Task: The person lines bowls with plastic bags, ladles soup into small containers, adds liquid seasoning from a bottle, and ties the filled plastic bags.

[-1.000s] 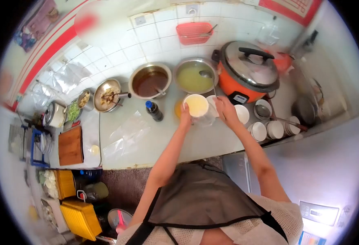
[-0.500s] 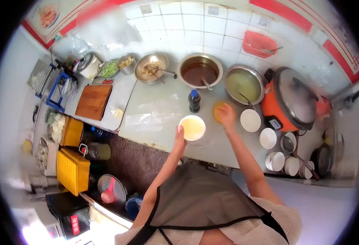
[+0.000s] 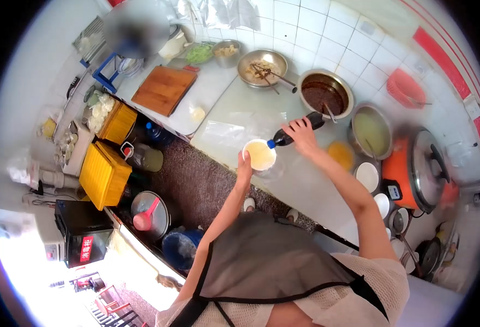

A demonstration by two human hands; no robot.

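My left hand [image 3: 245, 166] is closed on the side of a white bowl [image 3: 262, 168] with pale yellow contents, held near the counter's front edge. My right hand [image 3: 302, 136] grips a dark bottle [image 3: 315, 121] with a blue cap. The bottle is tipped on its side, its capped end at the right rim of the bowl. Whether liquid runs from it I cannot tell. Just right of my right hand, a yellow round dish [image 3: 340, 156] sits on the counter [image 3: 305, 182].
Along the wall stand a pan of food [image 3: 262, 68], a pot of dark brown sauce [image 3: 325, 94], a pot of greenish liquid [image 3: 372, 131] and an orange cooker [image 3: 409, 169]. White bowls [image 3: 367, 177] are at the right. A wooden board [image 3: 164, 90] lies at the left.
My right hand has taken the bottle, which stood upright on the counter, and tilted it to the bowl. The bowl stays in my left hand. The camera view has turned.
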